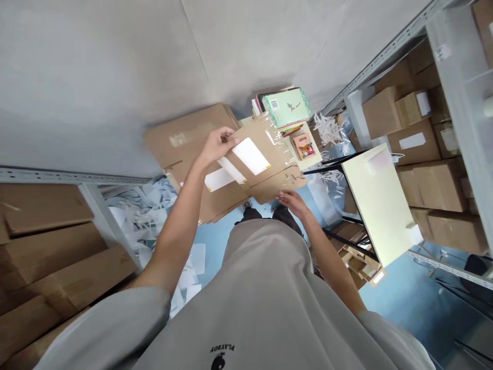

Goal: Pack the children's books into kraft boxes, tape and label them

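A flattened cardboard box (275,149) with a white label and torn tape along its far-right edge is held up at a tilt in front of me. My left hand (219,146) pinches its left edge, thumb on the labelled side. At the near edge, the fingers of my right hand (293,202) are closed on the lower flap, partly hidden by it. Beneath and to the left lies a stack of flattened cardboard (204,123), with another white label (219,180) on a top piece.
Behind the cardboard stand a stack of books (288,107) and a small pink book (303,146). A pale-topped table (379,200) with black legs is at right. Shelves of boxes (442,185) and more boxes (50,257) flank me. Paper scraps (148,216) lie at left.
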### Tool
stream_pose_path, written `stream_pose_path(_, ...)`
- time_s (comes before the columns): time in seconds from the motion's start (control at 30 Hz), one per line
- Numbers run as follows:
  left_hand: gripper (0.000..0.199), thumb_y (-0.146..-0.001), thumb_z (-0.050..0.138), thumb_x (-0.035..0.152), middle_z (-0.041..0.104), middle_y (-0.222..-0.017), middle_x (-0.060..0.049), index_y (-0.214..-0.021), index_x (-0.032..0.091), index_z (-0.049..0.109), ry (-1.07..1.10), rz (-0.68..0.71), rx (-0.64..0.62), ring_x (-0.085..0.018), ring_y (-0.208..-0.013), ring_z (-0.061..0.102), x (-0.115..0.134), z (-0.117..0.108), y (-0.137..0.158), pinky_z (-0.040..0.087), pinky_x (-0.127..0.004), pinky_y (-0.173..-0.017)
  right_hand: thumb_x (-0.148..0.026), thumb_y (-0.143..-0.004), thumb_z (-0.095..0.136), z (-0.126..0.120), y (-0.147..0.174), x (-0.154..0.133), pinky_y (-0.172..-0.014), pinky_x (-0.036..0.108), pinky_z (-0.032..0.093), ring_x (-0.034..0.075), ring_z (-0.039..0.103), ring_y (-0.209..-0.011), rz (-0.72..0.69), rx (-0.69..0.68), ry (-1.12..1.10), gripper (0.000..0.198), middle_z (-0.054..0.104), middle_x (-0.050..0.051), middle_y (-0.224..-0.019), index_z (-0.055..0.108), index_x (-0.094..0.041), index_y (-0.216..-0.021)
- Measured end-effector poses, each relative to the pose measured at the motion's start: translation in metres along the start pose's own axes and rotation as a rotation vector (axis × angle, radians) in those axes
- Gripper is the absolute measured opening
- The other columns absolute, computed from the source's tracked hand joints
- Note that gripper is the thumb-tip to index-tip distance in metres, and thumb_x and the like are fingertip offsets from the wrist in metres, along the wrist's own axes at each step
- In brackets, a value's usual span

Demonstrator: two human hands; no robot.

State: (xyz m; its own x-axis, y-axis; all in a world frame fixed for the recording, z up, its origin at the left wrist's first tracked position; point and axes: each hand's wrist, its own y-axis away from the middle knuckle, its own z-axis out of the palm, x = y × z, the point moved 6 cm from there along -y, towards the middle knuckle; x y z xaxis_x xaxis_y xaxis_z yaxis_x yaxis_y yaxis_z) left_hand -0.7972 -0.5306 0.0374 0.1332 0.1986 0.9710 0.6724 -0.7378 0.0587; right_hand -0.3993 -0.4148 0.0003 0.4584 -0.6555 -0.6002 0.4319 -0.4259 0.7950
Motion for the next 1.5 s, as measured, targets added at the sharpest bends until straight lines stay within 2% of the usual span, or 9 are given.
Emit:
stream_pose_path(0.17, 0.036, -0.092, 0.092, 0.048, 0.081, -0.106, -0.006, -0.108, 0.018, 0.08, 0.097, 0.057, -0.159, -0.026, -0.105, 0.077, 0.059, 0.083, -0.016, 0.064, -0.039, -0.097, -0.062, -0.067, 0.107, -0.118, 0.022, -0.059, -0.078, 0.027, 0.064, 0.018, 0.083, -0.081, -0.368, 0.236, -0.02, 0.058, 0.082, -0.002, -0.087, 0.073, -0.026, -0.097)
stream_pose_path(0.33, 0.044, -0.09, 0.09, 0.059, 0.086, -0.114, -0.011, -0.106, 0.019, 0.08, 0.169, 0.128, -0.287, -0.031, -0.11, 0.083, 0.097, 0.193, -0.021, 0.066, -0.045, -0.105, -0.076, -0.072, 0.1, -0.228, 0.053, -0.08, -0.069, 0.031, 0.062, 0.016, 0.07, -0.065, -0.622, 0.441, -0.021, 0.062, 0.077, -0.003, -0.083, 0.071, -0.028, -0.097)
stream_pose_path(0.5, 0.053, -0.084, 0.092, 0.065, 0.089, -0.121, -0.014, -0.11, 0.021, 0.077, 0.166, 0.084, -0.388, -0.036, -0.125, 0.083, 0.127, 0.321, -0.027, 0.066, -0.048, -0.114, -0.079, -0.077, 0.096, -0.324, 0.077, -0.068, -0.074, 0.032, 0.063, 0.017, 0.072, -0.072, -0.713, 0.583, -0.126, 0.06, 0.078, -0.001, -0.086, 0.071, -0.027, -0.096)
stream_pose_path(0.67, 0.043, -0.087, 0.089, 0.055, 0.089, -0.12, -0.012, -0.11, 0.023, 0.073, 0.073, 0.055, -0.489, -0.033, -0.122, 0.084, 0.149, 0.453, -0.028, 0.067, -0.045, -0.111, -0.084, -0.086, 0.087, -0.425, 0.097, -0.043, -0.081, 0.037, 0.066, 0.02, 0.075, -0.078, -0.718, 0.7, -0.153, 0.06, 0.074, -0.001, -0.084, 0.07, -0.028, -0.099)
stream_pose_path(0.83, 0.034, -0.089, 0.084, 0.042, 0.089, -0.121, -0.011, -0.115, 0.023, 0.071, 0.016, 0.027, -0.606, -0.031, -0.127, 0.083, 0.157, 0.58, -0.017, 0.065, -0.042, -0.114, -0.085, -0.093, 0.079, -0.515, 0.114, -0.009, -0.08, 0.037, 0.066, 0.022, 0.075, -0.081, -0.696, 0.841, -0.137, 0.059, 0.077, 0.001, -0.092, 0.068, -0.029, -0.106)
stream_pose_path(0.97, 0.027, -0.089, 0.08, 0.033, 0.088, -0.122, -0.013, -0.112, 0.023, 0.07, -0.052, 0.015, -0.678, -0.031, -0.125, 0.084, 0.159, 0.657, -0.009, 0.065, -0.043, -0.114, -0.08, -0.099, 0.072, -0.563, 0.119, 0.018, -0.079, 0.036, 0.065, 0.023, 0.078, -0.088, -0.635, 0.969, -0.138, 0.053, 0.08, 0.004, -0.104, 0.066, -0.029, -0.112)
stream_pose_path(1.1, 0.019, -0.086, 0.077, 0.026, 0.088, -0.115, -0.011, -0.104, 0.023, 0.07, -0.1, -0.02, -0.749, -0.03, -0.121, 0.084, 0.156, 0.716, -0.014, 0.065, -0.042, -0.113, -0.073, -0.1, 0.07, -0.597, 0.115, 0.033, -0.079, 0.035, 0.066, 0.024, 0.08, -0.096, -0.547, 1.051, -0.18, 0.046, 0.082, 0.005, -0.109, 0.063, -0.029, -0.113)
stream_pose_path(1.33, 0.016, -0.083, 0.078, 0.027, 0.087, -0.105, -0.009, -0.098, 0.024, 0.072, -0.089, -0.047, -0.882, -0.032, -0.116, 0.083, 0.153, 0.8, -0.037, 0.066, -0.046, -0.114, -0.064, -0.092, 0.07, -0.646, 0.115, 0.028, -0.088, 0.041, 0.071, 0.027, 0.082, -0.109, -0.415, 1.086, -0.277, 0.04, 0.084, 0.009, -0.116, 0.062, -0.029, -0.109)
stream_pose_path(1.5, 0.023, -0.086, 0.073, 0.03, 0.088, -0.119, -0.011, -0.108, 0.023, 0.075, -0.086, -0.026, -1.042, -0.032, -0.123, 0.082, 0.15, 0.846, -0.056, 0.061, -0.051, -0.124, -0.064, -0.091, 0.069, -0.665, 0.118, 0.023, -0.092, 0.046, 0.072, 0.03, 0.083, -0.111, -0.358, 1.094, -0.319, 0.039, 0.085, 0.011, -0.115, 0.066, -0.028, -0.104)
